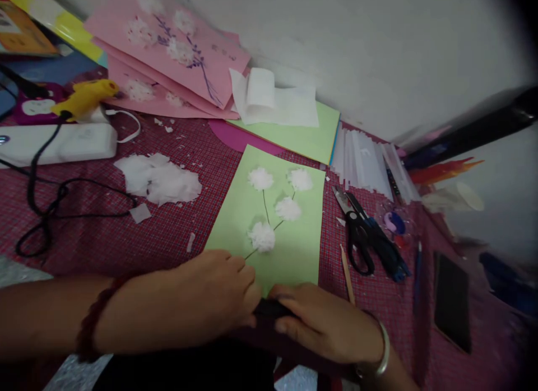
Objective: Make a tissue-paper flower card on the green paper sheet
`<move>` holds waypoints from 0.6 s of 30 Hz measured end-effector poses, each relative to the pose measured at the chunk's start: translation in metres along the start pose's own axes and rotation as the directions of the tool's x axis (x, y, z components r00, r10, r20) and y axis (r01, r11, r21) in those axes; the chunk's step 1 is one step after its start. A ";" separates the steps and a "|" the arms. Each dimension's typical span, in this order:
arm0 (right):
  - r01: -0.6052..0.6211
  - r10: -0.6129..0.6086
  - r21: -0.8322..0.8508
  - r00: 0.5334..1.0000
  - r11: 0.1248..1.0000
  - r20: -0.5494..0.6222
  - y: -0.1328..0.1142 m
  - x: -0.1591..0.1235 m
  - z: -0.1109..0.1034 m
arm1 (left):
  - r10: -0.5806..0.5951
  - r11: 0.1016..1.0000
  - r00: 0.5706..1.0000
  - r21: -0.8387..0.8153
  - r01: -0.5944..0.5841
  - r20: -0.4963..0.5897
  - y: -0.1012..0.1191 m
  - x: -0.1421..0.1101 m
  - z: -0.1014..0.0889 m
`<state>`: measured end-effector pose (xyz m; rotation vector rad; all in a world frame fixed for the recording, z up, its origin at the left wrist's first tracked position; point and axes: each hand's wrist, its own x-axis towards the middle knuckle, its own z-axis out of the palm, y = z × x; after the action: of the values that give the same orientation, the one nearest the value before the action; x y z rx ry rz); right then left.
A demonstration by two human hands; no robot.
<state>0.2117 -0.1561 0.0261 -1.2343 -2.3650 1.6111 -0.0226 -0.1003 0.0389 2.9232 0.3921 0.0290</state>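
A green sheet of paper lies in front of me, with several white tissue-paper flowers on it. Thin dark stem lines run between the flowers. At the sheet's lower edge, my left hand is closed, knuckles up, around one end of a dark stick-like thing. My right hand grips its other end with thumb and fingers. Most of this thing is hidden by the fingers, so its exact kind does not show.
Black scissors, a dark-blue-handled cutter and a pencil lie at right, near a phone. At left are white paper squares, a yellow glue gun and a white power strip. Pink flower cards lean behind.
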 end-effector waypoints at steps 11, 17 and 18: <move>0.119 -0.048 0.167 0.925 0.979 -0.378 0.009 -0.021 0.000 | -0.405 0.874 0.889 0.195 0.445 -0.215 -0.044 -0.108 -0.065; 0.219 -0.035 0.527 0.941 0.821 -0.336 0.009 -0.008 0.005 | -0.513 0.822 0.851 -0.350 0.449 -0.114 -0.026 -0.094 -0.057; 0.246 -0.023 0.572 0.929 0.783 -0.369 0.008 -0.008 0.007 | -0.466 0.823 0.883 -0.396 0.408 -0.057 -0.018 -0.081 -0.051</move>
<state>0.2194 -0.1652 0.0194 -1.0530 -1.4919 1.7291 -0.1076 -0.0945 0.0862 2.3959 0.9637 0.2344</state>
